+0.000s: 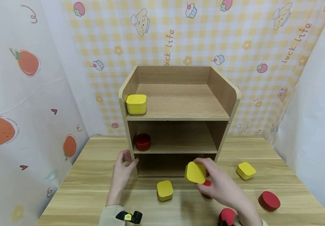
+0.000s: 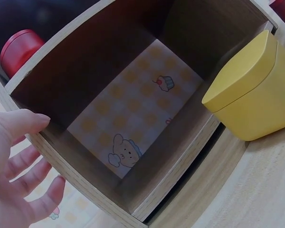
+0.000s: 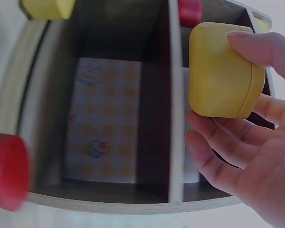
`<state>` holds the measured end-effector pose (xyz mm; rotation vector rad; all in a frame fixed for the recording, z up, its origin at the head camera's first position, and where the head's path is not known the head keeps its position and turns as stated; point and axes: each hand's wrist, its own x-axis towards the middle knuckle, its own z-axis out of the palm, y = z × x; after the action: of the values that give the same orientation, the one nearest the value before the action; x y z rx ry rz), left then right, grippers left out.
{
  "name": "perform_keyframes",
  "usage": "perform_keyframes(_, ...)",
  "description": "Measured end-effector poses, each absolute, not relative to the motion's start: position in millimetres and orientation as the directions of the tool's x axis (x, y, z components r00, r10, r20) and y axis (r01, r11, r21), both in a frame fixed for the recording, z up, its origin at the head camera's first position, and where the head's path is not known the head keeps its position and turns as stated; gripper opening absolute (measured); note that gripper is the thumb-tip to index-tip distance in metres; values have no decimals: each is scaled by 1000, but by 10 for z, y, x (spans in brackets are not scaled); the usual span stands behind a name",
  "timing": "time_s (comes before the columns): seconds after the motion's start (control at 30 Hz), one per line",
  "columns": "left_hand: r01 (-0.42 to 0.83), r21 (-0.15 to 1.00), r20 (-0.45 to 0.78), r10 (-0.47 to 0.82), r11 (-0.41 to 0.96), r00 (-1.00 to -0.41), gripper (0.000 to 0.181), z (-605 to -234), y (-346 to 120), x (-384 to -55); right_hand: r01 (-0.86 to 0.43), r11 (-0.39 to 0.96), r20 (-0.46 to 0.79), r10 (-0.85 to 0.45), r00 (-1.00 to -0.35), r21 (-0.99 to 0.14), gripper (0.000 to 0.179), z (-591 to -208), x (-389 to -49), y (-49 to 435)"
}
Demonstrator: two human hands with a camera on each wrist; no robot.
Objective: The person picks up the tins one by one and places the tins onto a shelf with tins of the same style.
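A yellow lidded box [image 1: 195, 172] is held in my right hand [image 1: 217, 185], in front of the lower right of a wooden shelf [image 1: 177, 119]. In the right wrist view the thumb presses one side of that box [image 3: 223, 71] and the fingers support the other. My left hand [image 1: 121, 175] holds the shelf's left side panel at the bottom compartment. Its thumb lies over the front edge, with the fingers along the outer side, as the left wrist view shows. Another yellow box [image 1: 136, 104] sits at the top level's left end, above a round red box [image 1: 143, 142] on the middle level.
On the table [image 1: 100, 163] stand a yellow box [image 1: 165, 190] before the shelf and another yellow box [image 1: 246, 170] at the right. Round red boxes [image 1: 269, 201] lie at the front right, some partly hidden by my right hand and arm. Patterned cloth [image 1: 162, 37] hangs behind.
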<state>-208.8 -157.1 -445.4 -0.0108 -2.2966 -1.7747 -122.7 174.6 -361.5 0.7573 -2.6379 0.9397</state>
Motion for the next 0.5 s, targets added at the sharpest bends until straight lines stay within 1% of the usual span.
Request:
perform_keyframes(0.1,152,951,197,-145,271,-970,41,-4471,-1577,-2096,-565,665,400,-405,-822,-489,64,-3459,-1271,1751)
perform_keyframes(0.23,159,948,205,-143,276,-968,41,-4487,-1582,-2109,-612,669,440,-440,-783,-422,66,-3238,-1327,1751)
perform_keyframes(0.33,163,950,205,-137,268,-969,41,-4489,-1583,-2120,-645,656,463,-465,-754,-392,67,-3077,-1361,1747)
perform_keyframes(0.5,151,956,193,-152,253,-969,40,-4492,-1575,-2117,-697,601,485,-509,-712,-392,65,-2833,-1442,1706)
